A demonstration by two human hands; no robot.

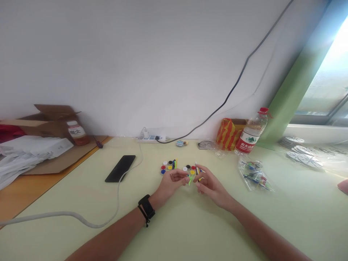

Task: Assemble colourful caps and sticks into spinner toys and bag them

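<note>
At the middle of the pale table, my left hand pinches a small bright green piece between thumb and fingertips. Just right of it, my right hand has its fingers curved and apart, with nothing clear between them. Several small round pots with coloured lids stand beyond my left hand, beside thin coloured sticks. A second group of lidded pots sits behind both hands, partly covered by them, with more thin pieces near my right fingers.
A black phone and white cable lie left. Along the wall are a power strip, a striped bag and a water bottle. A clear bag of parts lies right. Cardboard occupies the far left.
</note>
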